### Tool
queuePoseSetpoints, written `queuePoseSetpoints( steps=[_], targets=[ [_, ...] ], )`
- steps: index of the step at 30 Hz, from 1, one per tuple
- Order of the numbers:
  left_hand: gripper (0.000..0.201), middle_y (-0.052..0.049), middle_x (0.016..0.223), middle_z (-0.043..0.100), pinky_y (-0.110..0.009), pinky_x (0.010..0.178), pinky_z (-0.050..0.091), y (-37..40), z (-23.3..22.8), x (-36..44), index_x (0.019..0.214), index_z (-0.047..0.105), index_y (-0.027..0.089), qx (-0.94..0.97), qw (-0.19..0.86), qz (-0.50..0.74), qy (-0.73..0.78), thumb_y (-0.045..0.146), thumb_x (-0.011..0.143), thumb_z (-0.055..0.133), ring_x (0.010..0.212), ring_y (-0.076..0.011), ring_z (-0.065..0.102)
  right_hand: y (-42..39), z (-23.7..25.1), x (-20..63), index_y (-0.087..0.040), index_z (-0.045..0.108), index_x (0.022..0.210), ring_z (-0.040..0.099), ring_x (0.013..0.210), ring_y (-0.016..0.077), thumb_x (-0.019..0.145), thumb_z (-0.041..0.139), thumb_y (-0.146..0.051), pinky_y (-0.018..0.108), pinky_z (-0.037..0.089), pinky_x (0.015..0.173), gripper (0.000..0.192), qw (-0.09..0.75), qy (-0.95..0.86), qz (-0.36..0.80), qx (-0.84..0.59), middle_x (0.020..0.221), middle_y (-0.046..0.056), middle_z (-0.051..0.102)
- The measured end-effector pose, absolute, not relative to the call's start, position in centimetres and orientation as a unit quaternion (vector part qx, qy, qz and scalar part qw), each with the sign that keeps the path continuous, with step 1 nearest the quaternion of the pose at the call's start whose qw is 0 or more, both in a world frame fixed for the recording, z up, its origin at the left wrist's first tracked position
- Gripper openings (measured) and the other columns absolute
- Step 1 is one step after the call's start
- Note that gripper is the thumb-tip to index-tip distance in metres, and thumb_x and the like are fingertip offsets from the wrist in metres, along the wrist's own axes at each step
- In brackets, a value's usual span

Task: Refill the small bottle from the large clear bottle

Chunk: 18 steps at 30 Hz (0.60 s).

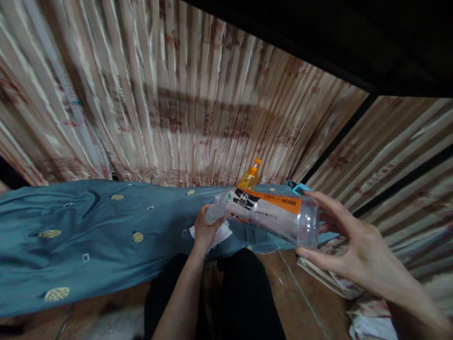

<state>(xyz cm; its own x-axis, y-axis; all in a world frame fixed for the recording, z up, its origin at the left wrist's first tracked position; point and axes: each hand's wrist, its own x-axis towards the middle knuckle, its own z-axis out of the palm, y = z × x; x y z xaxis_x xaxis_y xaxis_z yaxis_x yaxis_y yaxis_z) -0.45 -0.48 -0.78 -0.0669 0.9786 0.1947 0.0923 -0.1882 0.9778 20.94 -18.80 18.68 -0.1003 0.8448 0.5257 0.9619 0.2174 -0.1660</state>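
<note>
Your right hand (pixel 348 245) was nearest, at the right, thumb and fingers clamped around the base of a clear plastic bottle (pixel 269 215) lying nearly sideways in the air, its orange and white label up. Your left hand (pixel 207 229) closed around the bottle's neck end at the middle, with a white cloth (pixel 221 233) bunched under it. Beyond, 1 orange-capped bottle (pixel 250 175) stood on the blue sheet (pixel 88 226), before the striped curtain (pixel 170 94).
</note>
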Motion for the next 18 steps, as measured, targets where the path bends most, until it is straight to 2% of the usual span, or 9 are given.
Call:
queuePoseSetpoints(
  steps=[7, 12, 16, 18],
  targets=[
    [0.048, -0.003, 0.103, 0.072, -0.039, 0.092, 0.052, -0.3, -1.1, -0.4, 0.104, 0.063, 0.022, 0.544, 0.408, 0.549, 0.486, 0.030, 0.060, 0.079, 0.101, -0.0246, 0.067, -19.4, 16.1, 22.2, -0.026, 0.047, 0.145, 0.076, 0.099, 0.0285, 0.076, 0.076, -0.058, 0.035, 0.065, 0.079, 0.081, 0.339, -0.686, -0.034, -0.643, 0.124, 0.012, 0.072],
    [0.049, -0.004, 0.105, 0.072, -0.041, 0.092, 0.052, 0.0, -1.4, -0.5, 0.103, 0.063, 0.022, 0.544, 0.405, 0.548, 0.489, 0.031, 0.059, 0.080, 0.102, -0.0258, 0.068, -19.6, 12.6, 22.8, -0.025, 0.048, 0.141, 0.072, 0.111, 0.0265, 0.070, 0.086, -0.046, 0.028, 0.062, 0.084, 0.083, 0.470, -0.594, 0.122, -0.642, 0.133, 0.013, 0.067],
    [0.051, -0.005, 0.106, 0.072, -0.041, 0.091, 0.052, 0.0, -1.4, -0.6, 0.106, 0.063, 0.021, 0.543, 0.412, 0.545, 0.488, 0.033, 0.059, 0.080, 0.101, -0.0261, 0.068, -19.5, 8.7, 23.0, -0.026, 0.051, 0.140, 0.071, 0.112, 0.0256, 0.060, 0.094, -0.031, 0.029, 0.060, 0.090, 0.091, 0.596, -0.443, 0.291, -0.603, 0.133, 0.011, 0.067],
    [0.051, -0.005, 0.106, 0.073, -0.040, 0.090, 0.053, 0.0, -1.4, -0.6, 0.106, 0.063, 0.021, 0.542, 0.409, 0.545, 0.492, 0.031, 0.059, 0.080, 0.099, -0.0256, 0.069, -19.4, 6.7, 23.1, -0.025, 0.049, 0.143, 0.068, 0.117, 0.0279, 0.060, 0.093, -0.032, 0.033, 0.058, 0.094, 0.094, 0.629, -0.402, 0.333, -0.576, 0.135, 0.011, 0.066]
  ],
)
